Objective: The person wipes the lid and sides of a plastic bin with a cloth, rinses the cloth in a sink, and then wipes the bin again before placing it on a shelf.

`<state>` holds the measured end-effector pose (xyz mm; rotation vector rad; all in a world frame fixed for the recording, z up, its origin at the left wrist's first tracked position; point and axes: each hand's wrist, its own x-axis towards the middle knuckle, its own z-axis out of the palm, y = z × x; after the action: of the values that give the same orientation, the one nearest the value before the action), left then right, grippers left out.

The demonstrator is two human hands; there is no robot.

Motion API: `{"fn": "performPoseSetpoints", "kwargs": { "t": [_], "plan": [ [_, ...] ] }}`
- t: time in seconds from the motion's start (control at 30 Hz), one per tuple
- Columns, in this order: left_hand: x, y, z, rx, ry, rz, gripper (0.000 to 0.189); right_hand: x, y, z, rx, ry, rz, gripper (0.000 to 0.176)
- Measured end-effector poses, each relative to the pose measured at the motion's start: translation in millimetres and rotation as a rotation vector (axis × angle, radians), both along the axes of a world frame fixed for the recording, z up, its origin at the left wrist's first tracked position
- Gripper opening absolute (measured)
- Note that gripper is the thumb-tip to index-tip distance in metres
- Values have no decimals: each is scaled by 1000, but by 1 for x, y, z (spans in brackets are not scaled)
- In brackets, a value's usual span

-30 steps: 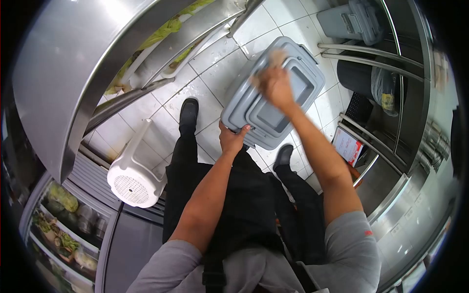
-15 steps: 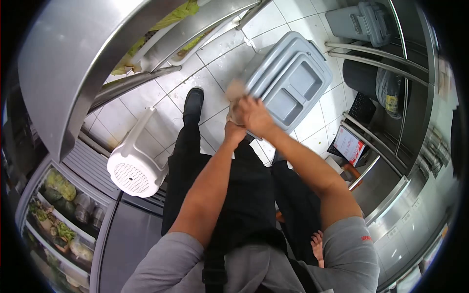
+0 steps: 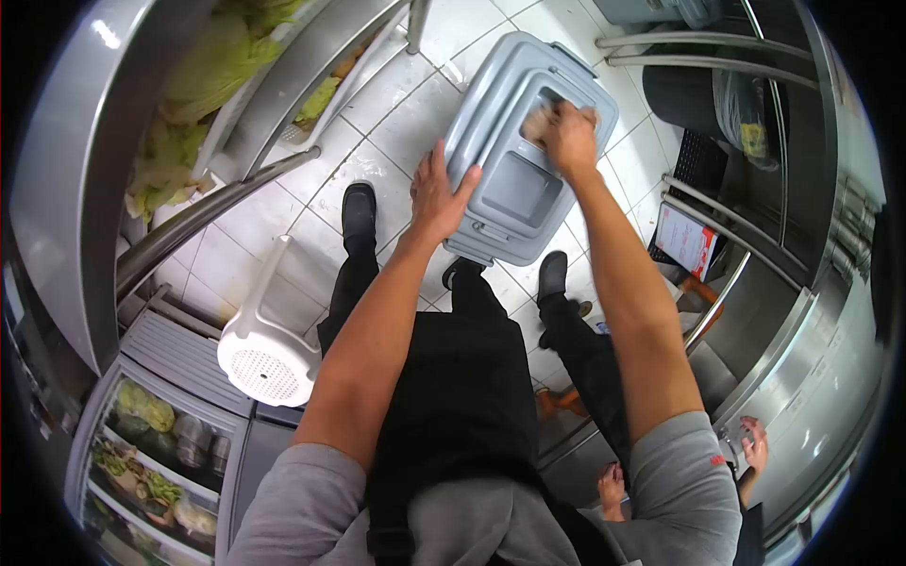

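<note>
A grey lidded container (image 3: 481,151) stands on the tiled floor in front of me, its lid having two recessed panels. My left hand (image 3: 441,195) rests against the container's near left side with its fingers spread. Over the upper recess, my right hand (image 3: 570,138) has its fingers bent around something brownish, blurred by motion, that I cannot make out.
A white perforated stool (image 3: 266,368) is at the left, beside a fridge drawer of vegetables (image 3: 146,410). Leafy greens (image 3: 189,104) lie under a steel counter at upper left. Metal racks (image 3: 708,47) line the right. Another person's hands (image 3: 755,445) show at lower right.
My hands have moved apart: the left onto the container's side, the right up over its lid. The container sits further left and higher in view. More of a co-worker's hands and foot shows.
</note>
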<state>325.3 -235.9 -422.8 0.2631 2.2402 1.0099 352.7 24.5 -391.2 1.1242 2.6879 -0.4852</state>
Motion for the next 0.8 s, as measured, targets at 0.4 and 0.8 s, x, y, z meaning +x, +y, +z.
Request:
{"fn": "performPoseSetpoints", "kwargs": {
  "t": [0.4,0.8],
  "plan": [
    [21,19,-9,-179,-37,-26,100,-16,-27,-20,-87,502,26,28],
    [25,16,-29,6,-180,91,111,102,-70,26,-262,252,101,21]
  ]
}}
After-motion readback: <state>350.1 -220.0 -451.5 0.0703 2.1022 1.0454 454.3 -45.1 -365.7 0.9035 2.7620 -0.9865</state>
